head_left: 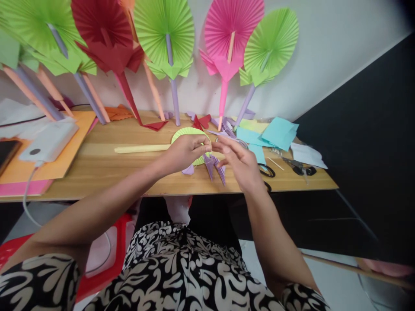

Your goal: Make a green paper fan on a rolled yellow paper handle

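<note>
Over a yellow-green pleated paper fan (183,132), my left hand (189,149) is closed, thumb and fingertips pinched together. Whatever lies between those fingertips is too small to make out; a thin pale strand curves just below them. My right hand (240,162) faces it from the right, fingers stretched and apart, their tips close to my left fingertips. A pale yellow paper stick (142,149) extends left from beneath my left wrist. Purple folded paper pieces (215,168) lie under and between the hands, partly hidden.
Finished paper fans on sticks, such as a pink one (234,30), lean along the wall. Scissors (300,166), black-handled scissors (267,170) and blue paper (280,133) lie at right. A white power bank (48,140) with a cable rests at left on orange paper (73,151).
</note>
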`<state>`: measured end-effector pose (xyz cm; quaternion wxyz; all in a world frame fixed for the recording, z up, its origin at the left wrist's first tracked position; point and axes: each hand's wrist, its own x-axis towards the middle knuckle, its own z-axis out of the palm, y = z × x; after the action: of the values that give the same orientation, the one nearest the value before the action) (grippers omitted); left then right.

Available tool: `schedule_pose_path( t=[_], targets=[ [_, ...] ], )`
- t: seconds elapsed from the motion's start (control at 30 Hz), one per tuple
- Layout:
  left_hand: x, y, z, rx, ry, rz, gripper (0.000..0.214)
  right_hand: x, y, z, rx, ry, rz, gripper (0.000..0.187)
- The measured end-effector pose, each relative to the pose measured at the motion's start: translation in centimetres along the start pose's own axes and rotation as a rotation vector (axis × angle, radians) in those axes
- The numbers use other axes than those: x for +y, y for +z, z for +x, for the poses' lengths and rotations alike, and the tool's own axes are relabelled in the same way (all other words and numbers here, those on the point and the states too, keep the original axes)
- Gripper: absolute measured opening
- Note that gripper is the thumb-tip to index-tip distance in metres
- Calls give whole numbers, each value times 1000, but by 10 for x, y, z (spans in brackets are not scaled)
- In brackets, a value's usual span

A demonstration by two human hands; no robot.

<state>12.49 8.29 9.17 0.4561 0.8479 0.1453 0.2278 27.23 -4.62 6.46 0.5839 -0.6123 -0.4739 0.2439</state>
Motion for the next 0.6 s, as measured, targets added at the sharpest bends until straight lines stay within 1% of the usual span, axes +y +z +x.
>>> schedule_pose_path(
  t=[0.07,0.13,0.23,0.3,0.37,0.47,0.53,0.6],
  targets=[
    [4,2,2,8,29,23,19,1,11,3,-75,34,87,51],
    [4,1,4,19,35,59,19,7,15,4,-101,71,127,46],
    [-4,-5,5,61,15,128,19,18,8,0,-32,96,84,32],
    [-9,-10,6,82,-9,146,19,26,-4,-6,8,115,12,29],
    [-13,-15,6,82,-19,150,18,33,-17,-11,22,147,-60,30],
    [-12,-15,8,49,-19,167,17,38,-30,-16,96,163,-110,36],
    [-7,-13,10,22,-10,183,18,34,-30,-15,139,132,-60,45],
    [-1,-8,12,6,21,217,19,26,-24,-12,113,89,41,52]
  ],
)
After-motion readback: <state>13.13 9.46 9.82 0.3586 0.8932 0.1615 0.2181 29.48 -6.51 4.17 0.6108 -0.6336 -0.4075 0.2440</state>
